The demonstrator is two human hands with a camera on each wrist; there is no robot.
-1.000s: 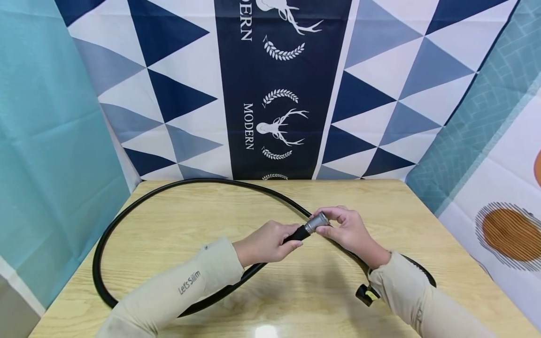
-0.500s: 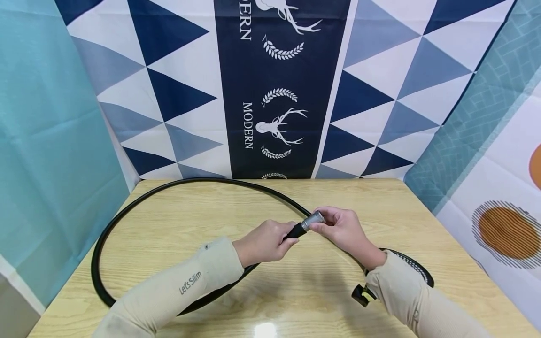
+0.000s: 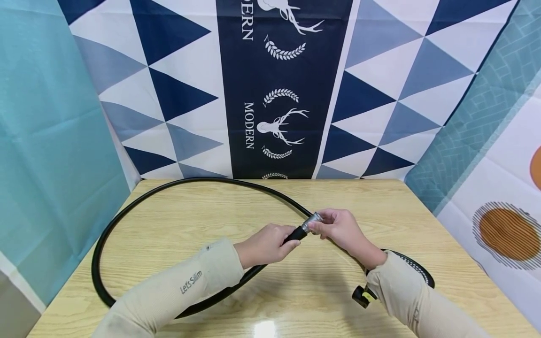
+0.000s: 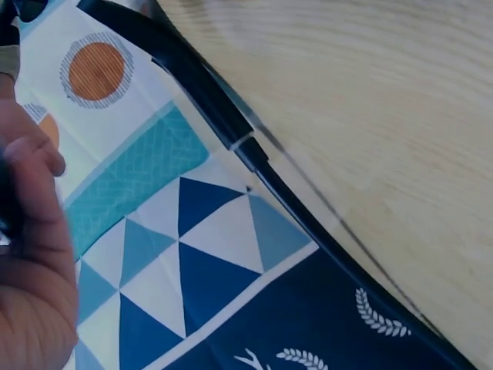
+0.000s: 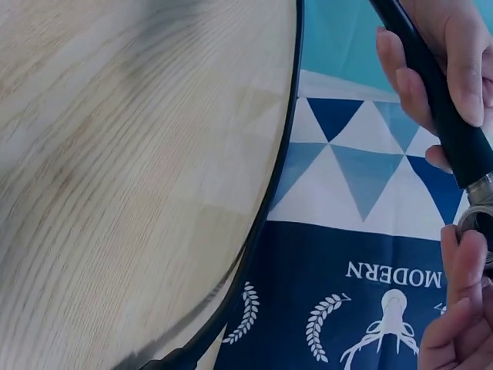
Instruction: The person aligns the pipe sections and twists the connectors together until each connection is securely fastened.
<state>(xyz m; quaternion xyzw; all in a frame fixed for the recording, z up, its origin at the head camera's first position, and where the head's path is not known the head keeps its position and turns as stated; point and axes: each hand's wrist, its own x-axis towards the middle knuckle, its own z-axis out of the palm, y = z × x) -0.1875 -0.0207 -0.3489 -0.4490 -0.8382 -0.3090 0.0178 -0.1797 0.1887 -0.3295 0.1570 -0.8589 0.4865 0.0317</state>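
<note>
A long black hose [image 3: 198, 179] ends in a black sleeve [image 3: 297, 234] and a grey metal fitting [image 3: 312, 221]. My left hand [image 3: 265, 244] grips the sleeve, thumb along its side. With fingertips and thumb, my right hand [image 3: 342, 230] pinches the metal fitting, covering part of it. Seen in the right wrist view, the fitting [image 5: 479, 193] has a round open mouth right at the right fingertips. In the left wrist view, a thicker black section with a pale band [image 4: 243, 141] runs into the hose.
The hose loops widely over the wooden table [image 3: 203, 225] and passes under both forearms. A black end piece with a yellow mark [image 3: 362, 296] lies beside the right sleeve [image 3: 401, 286]. Patterned cloth [image 3: 274, 94] hangs behind the table and at both sides.
The right fingers have shifted on the metal fitting, which has swung slightly to the left and now shows less. The left hand keeps its grip on the sleeve.
</note>
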